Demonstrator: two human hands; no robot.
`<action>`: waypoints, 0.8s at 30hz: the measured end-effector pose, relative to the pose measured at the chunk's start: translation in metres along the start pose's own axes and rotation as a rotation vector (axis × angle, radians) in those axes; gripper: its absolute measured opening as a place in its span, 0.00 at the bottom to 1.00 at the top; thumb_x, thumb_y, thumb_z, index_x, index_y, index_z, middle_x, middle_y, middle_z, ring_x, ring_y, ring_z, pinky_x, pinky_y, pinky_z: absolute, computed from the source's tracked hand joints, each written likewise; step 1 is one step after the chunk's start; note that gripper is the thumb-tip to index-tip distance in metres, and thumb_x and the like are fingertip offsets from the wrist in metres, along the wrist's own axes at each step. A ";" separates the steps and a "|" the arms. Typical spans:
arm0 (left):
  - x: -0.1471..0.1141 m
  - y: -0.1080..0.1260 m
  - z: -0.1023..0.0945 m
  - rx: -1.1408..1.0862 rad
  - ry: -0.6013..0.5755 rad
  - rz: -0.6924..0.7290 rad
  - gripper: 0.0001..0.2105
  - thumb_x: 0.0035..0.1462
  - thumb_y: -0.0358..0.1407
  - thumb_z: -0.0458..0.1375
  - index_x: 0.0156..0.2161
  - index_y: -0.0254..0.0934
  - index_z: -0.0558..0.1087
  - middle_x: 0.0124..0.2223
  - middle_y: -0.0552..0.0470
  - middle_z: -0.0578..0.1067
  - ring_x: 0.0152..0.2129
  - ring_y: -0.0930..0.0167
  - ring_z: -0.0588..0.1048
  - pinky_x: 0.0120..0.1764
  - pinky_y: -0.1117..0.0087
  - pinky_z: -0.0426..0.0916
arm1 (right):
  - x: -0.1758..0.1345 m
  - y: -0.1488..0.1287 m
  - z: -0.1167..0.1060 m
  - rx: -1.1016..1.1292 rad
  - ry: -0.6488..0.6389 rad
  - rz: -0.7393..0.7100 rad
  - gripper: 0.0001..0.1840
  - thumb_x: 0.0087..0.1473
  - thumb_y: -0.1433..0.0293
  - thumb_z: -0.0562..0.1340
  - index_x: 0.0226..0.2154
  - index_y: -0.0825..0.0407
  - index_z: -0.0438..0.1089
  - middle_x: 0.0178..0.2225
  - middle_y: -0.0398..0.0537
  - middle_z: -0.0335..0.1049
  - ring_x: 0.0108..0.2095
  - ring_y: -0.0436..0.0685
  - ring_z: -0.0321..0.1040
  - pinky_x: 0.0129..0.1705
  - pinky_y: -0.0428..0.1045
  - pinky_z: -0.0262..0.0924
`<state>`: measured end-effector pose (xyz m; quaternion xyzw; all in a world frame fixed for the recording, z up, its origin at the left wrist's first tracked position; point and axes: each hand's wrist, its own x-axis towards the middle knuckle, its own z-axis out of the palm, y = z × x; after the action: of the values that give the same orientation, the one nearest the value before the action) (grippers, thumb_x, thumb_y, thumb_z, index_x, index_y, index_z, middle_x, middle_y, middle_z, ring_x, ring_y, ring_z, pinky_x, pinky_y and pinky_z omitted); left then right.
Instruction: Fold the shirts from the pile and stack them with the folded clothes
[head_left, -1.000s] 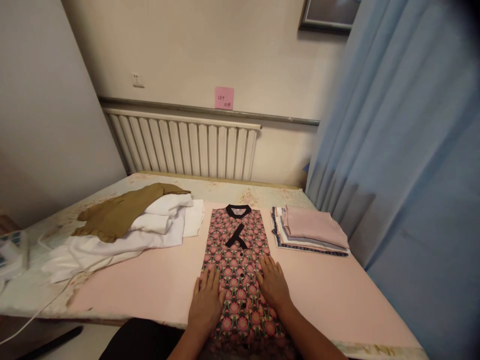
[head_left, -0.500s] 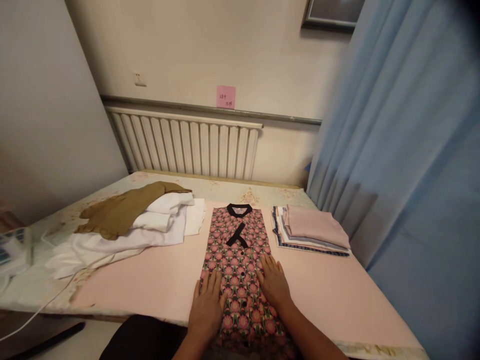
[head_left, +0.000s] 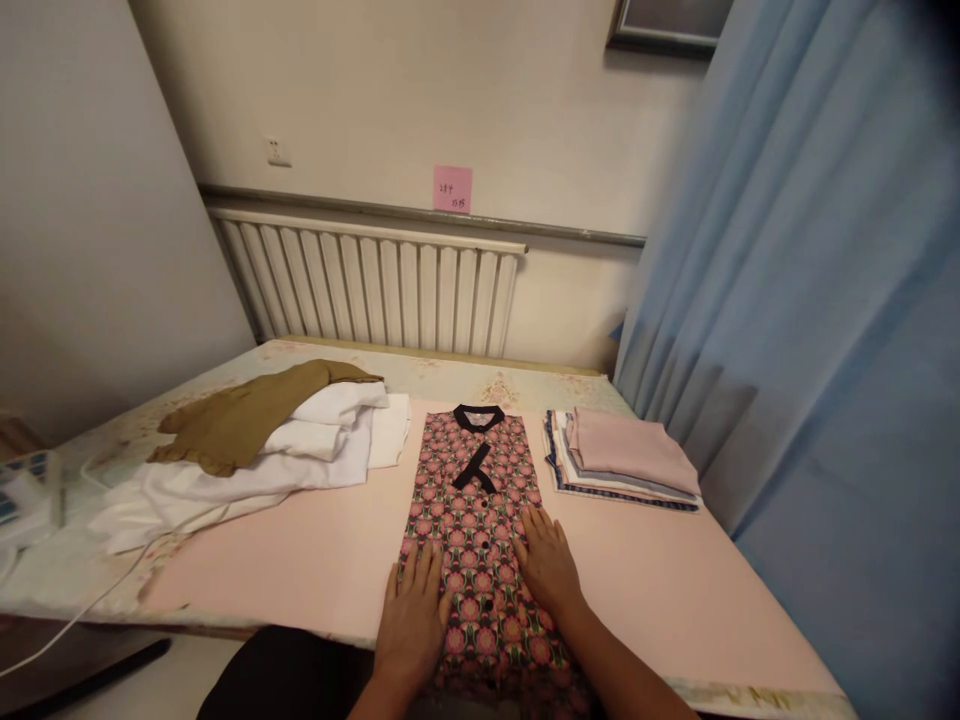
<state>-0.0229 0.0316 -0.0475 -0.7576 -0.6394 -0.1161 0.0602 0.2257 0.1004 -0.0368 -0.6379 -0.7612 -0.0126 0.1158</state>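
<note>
A floral-print shirt (head_left: 476, 570) with a black collar, black ties and dark buttons lies face up, its sides tucked in to a narrow strip. My left hand (head_left: 414, 612) rests flat with fingers stretched along the shirt's left edge. Along the right edge, my right hand (head_left: 549, 562) lies flat with its fingers a little spread. Both palms face down on the fabric. The shirt's lower end runs toward me and is dark near the bottom of the view.
Left of the shirt is a loose heap of white garments (head_left: 300, 480) topped by an olive-brown one (head_left: 262, 410). A stack of folded clothes (head_left: 630, 460) stands on the right. Beneath is a pink cloth (head_left: 675, 600). A white cord (head_left: 82, 612) hangs at the left; a blue curtain (head_left: 787, 300) borders the right.
Both hands stay in almost the same place on the shirt. The whole view has shifted very slightly.
</note>
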 end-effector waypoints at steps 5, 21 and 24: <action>-0.002 0.000 0.001 0.003 0.009 0.010 0.25 0.63 0.43 0.43 0.64 0.40 0.57 0.66 0.50 0.56 0.63 0.58 0.54 0.60 0.49 0.50 | 0.000 0.000 0.000 -0.002 0.007 -0.011 0.29 0.62 0.60 0.47 0.62 0.55 0.55 0.65 0.52 0.48 0.66 0.61 0.39 0.65 0.59 0.34; -0.007 0.002 0.002 0.002 0.040 -0.002 0.25 0.62 0.42 0.45 0.62 0.40 0.60 0.65 0.48 0.59 0.62 0.59 0.57 0.61 0.50 0.50 | -0.001 -0.002 -0.004 -0.003 0.010 0.000 0.29 0.62 0.60 0.46 0.62 0.54 0.55 0.65 0.51 0.47 0.65 0.60 0.41 0.65 0.58 0.33; -0.007 0.001 0.002 -0.001 0.054 0.006 0.24 0.62 0.41 0.45 0.63 0.41 0.60 0.65 0.48 0.58 0.62 0.59 0.56 0.60 0.50 0.51 | -0.001 -0.002 -0.005 0.002 0.002 0.000 0.29 0.62 0.60 0.46 0.62 0.54 0.55 0.65 0.50 0.47 0.66 0.60 0.41 0.65 0.58 0.33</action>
<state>-0.0224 0.0248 -0.0516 -0.7561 -0.6353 -0.1365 0.0774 0.2243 0.0981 -0.0314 -0.6378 -0.7612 -0.0125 0.1172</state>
